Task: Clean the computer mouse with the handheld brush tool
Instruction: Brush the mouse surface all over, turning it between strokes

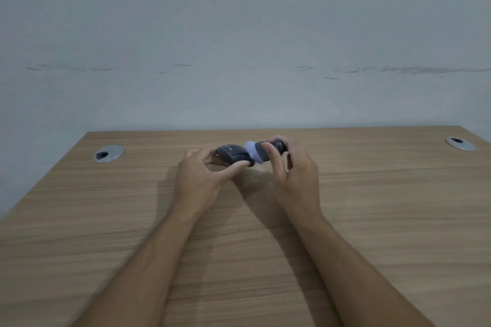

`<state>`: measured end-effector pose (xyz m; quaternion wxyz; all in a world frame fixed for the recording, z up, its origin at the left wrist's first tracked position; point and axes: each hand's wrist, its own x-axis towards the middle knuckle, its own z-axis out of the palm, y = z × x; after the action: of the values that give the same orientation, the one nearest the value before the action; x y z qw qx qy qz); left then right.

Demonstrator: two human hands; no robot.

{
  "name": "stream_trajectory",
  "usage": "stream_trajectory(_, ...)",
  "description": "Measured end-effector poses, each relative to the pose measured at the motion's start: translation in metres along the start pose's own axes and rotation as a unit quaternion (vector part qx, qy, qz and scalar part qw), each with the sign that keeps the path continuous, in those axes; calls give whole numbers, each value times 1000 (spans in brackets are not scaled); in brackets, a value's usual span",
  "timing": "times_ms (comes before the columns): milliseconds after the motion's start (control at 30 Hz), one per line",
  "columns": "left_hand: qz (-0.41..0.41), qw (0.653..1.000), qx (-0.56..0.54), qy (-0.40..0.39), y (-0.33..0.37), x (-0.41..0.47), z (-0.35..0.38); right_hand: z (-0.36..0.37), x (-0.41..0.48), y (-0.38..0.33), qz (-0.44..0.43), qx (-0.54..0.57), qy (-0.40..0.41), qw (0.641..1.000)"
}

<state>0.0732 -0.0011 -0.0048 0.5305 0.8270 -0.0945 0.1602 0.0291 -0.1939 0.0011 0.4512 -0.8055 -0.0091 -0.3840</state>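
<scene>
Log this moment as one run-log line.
left hand: holds dark grey computer mouse | right hand: holds lilac-headed brush tool against mouse

A computer mouse [231, 155] is held above the middle of the desk [372, 220], toward its far edge, with the brush tool [261, 152] touching it on the right. Two cable grommets [108, 153] [460, 143] are set in the desk's far corners, well apart from the mouse on either side.

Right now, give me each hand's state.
Left hand: closed on the computer mouse.
Right hand: closed on the brush tool.
</scene>
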Motion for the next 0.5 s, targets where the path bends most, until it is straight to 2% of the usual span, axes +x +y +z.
stream_trajectory(100, -3, 1000, -13, -7, -2, 2, 1, -6, 0, -4, -4, 30, 4, 1000)
stream_trajectory(233, -2, 1000, 3, -5, -5, 4, 0, -2, -6, -9, -94, 2, -62, 994)
stream_trajectory(400, 2, 1000, -28, 6, -4, 2, -4, -5, 4, 4, -72, -13, -22, 997)
stream_trajectory(500, -6, 1000, -21, 4, -3, 4, -3, -7, 0, -5, -91, 9, -38, 995)
